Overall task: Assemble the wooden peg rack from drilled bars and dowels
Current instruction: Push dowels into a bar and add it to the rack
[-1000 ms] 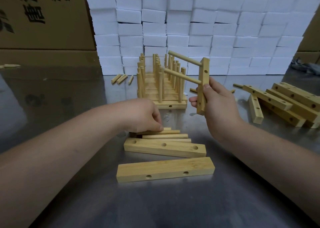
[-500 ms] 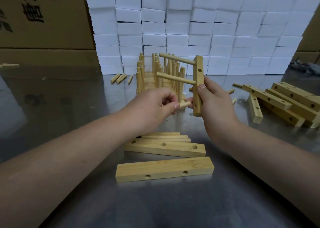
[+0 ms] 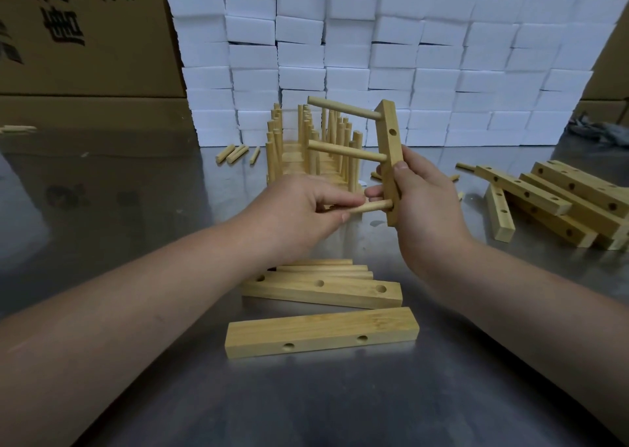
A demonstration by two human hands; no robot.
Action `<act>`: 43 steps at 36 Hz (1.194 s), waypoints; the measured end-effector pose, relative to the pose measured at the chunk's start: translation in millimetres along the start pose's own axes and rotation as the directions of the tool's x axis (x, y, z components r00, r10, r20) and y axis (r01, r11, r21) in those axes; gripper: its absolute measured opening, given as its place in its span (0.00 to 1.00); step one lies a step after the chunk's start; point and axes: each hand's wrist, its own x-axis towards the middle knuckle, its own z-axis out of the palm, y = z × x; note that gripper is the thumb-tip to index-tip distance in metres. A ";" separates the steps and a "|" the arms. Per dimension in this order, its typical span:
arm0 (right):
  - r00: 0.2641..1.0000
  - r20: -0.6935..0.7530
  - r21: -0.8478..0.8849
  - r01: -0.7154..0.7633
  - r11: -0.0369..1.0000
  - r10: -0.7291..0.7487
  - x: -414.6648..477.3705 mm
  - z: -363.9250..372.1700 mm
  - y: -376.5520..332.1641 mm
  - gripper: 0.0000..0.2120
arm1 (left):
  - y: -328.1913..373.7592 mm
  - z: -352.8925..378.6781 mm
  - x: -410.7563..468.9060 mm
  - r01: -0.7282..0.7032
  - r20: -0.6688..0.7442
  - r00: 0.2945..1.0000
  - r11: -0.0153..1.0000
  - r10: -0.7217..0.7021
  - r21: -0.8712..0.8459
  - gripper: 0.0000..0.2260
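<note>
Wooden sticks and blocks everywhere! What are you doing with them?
A person is building a wooden peg rack. The right hand holds a drilled bar upright above the metal table, with two dowels sticking out of its side. The left hand pinches a third dowel, its tip at the bar's lowest hole. Two spare bars and loose dowels lie in front, a pile of bars sits to the right, and finished racks stand behind.

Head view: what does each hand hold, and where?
Right hand grips the drilled bar by its lower half; left hand pinches the bottom dowel at its free end.
</note>
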 end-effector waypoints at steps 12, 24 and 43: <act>0.999 -0.031 0.000 -0.018 1.000 0.018 0.0 -0.8 -1.2 0.15 | 0.3 1.8 -1.9 -0.137 0.021 0.991 0.980 0.135 0.145 0.13; 0.995 0.049 -0.047 0.093 0.995 -0.091 -4.8 0.7 -1.5 0.16 | 6.9 -2.3 -4.4 -0.072 -0.093 0.990 0.945 0.107 0.319 0.08; 0.967 0.073 -0.145 0.252 0.957 -0.243 -12.2 3.0 -1.0 0.19 | 13.5 4.2 -3.3 0.106 -0.032 0.994 0.991 -0.104 0.080 0.20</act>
